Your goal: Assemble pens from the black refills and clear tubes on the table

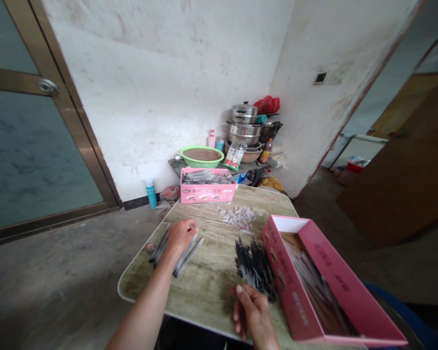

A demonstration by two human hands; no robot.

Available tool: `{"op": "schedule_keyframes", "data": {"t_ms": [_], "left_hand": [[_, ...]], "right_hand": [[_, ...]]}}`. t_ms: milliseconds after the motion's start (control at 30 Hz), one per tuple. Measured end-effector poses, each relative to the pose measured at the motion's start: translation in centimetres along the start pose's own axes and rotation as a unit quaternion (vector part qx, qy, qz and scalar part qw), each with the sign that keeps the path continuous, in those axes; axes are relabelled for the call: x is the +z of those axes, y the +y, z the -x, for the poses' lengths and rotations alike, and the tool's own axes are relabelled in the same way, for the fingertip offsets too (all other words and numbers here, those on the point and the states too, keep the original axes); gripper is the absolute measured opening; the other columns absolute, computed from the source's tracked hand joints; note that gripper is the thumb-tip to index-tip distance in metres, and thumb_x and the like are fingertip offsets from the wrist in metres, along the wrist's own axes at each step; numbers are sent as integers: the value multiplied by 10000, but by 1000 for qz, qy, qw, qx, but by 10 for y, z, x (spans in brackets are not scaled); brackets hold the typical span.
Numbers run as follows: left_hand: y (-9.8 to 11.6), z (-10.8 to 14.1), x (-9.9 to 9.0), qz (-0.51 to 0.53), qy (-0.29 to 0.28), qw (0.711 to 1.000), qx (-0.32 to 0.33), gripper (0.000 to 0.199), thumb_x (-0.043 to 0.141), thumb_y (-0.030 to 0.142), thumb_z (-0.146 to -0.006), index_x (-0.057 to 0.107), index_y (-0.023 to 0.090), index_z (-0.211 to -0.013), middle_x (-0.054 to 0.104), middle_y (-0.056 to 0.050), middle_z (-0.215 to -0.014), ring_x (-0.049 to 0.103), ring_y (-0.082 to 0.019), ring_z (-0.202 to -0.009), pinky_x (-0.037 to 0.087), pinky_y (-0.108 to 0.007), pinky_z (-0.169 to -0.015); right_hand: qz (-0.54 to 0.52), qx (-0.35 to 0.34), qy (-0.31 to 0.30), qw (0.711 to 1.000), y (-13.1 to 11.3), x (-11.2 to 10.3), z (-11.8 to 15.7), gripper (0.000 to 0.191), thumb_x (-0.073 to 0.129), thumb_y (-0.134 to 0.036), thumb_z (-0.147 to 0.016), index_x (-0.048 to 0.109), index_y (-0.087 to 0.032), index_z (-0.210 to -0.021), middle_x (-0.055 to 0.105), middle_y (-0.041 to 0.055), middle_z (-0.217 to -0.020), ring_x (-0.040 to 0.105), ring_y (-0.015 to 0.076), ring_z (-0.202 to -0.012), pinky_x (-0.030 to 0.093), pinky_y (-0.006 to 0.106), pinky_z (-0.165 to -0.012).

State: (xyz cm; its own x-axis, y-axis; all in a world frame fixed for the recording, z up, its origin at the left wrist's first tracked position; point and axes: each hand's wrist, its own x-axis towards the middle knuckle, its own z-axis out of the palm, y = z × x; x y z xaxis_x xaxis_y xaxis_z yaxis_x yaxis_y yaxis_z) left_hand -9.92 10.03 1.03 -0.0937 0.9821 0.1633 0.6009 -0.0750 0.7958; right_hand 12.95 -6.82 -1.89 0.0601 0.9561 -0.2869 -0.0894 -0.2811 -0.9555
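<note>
My left hand [182,236] is over the left part of the table, its fingers curled in a pinch above a row of translucent pen-like tubes [189,256] with dark ends. Whatever sits between those fingertips is too small to make out. Close to the front edge, my right hand [251,311] has its thumb and fingers bent together, and what they hold is hidden. Just beyond it lies a pile of thin black-ended sticks [253,265]. Small whitish pieces [239,216] are scattered past that pile.
A long open pink box [292,287] holding clear tubes stands at the right. Another pink box [208,193], full of tubes, is at the table's [204,291] far edge. Behind are a green basin [201,164], stacked pots [244,129] and a blue spray can [151,193].
</note>
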Motion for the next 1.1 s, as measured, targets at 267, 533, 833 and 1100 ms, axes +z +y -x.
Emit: {"op": "schedule_keyframes", "data": {"t_ms": [267, 533, 833, 1100], "left_hand": [[-5, 11, 22, -221, -39, 972, 64, 148, 599, 266, -788, 718, 238, -872, 715, -78, -896, 636, -216, -801, 370, -269, -671], [15, 18, 34, -62, -16, 994, 94, 240, 635, 219, -765, 701, 208, -995, 694, -68, -870, 636, -198, -778, 420, -272, -727], [62, 55, 103, 27, -144, 971, 191, 187, 607, 148, -774, 723, 200, -911, 689, -38, -836, 637, -165, -764, 454, -262, -733], [66, 57, 129, -65, -212, 942, 250, 275, 578, 121, -780, 716, 234, -990, 642, -52, -901, 620, -192, -841, 444, -286, -774]], "right_hand": [[44, -27, 2, 999, -7, -3, 3, 477, 529, -637, -789, 513, -168, -702, 519, -39, -430, 428, 73, -287, 220, 141, -270], [224, -161, 110, 955, -20, -32, 0, 403, 515, -515, -846, 644, -144, -757, 526, -15, -425, 478, 126, -359, 340, 210, -380], [356, -221, 202, 885, -89, -67, 25, 414, 469, -480, -874, 692, -143, -966, 666, 44, -576, 622, 183, -495, 452, 235, -480], [697, -105, 127, 698, -107, -182, -11, 215, 544, -255, -814, 728, -184, -901, 734, 120, -892, 679, 284, -847, 479, 318, -698]]}}
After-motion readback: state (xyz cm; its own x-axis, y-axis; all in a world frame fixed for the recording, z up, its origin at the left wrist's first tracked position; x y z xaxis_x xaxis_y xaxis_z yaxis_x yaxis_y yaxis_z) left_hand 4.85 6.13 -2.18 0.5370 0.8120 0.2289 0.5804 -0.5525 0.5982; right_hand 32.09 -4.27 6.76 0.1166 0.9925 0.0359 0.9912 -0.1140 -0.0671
